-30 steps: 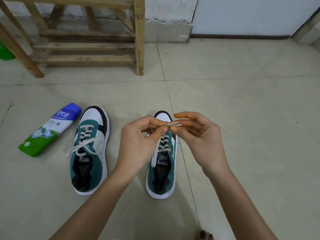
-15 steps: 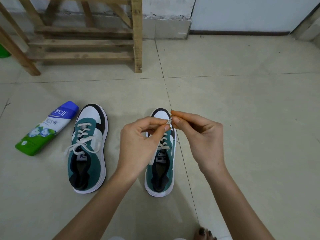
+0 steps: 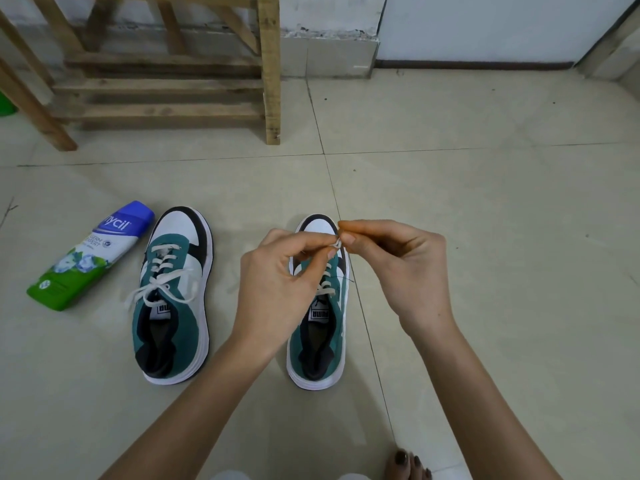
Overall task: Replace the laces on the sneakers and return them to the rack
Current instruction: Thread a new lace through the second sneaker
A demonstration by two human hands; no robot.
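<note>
At the upper left of the frame stands the wooden rack (image 3: 166,84), the final destination for both shoes. Below it, at the left edge, a green and blue bottle (image 3: 90,254) lies on its side on the tiled floor (image 3: 485,202).

Just beside the bottle stands the laced sneaker (image 3: 180,323). Its white lace crosses every visible eyelet row and ends in a bow. Judgement: lacing on this shoe is complete.

At frame centre, the left hand (image 3: 277,289) hovers over the second sneaker (image 3: 334,327), thumb and forefinger pinched on the lace end (image 3: 337,242). This sneaker stands on the floor, toe toward the rack. White lace crosses several of its eyelet rows; no bow is visible, and the hand hides part of the upper.

To the right, the right hand (image 3: 408,271) meets the left, its fingertips closed on the same lace end above the toe cap. What the fingers do with the tip is too small to tell.

Status, as a judgement:
- Done: first shoe laced and tied.
- In hand: second shoe, lace end under work.
- Left: finish and tie the second shoe; set both shoes on the rack.
</note>
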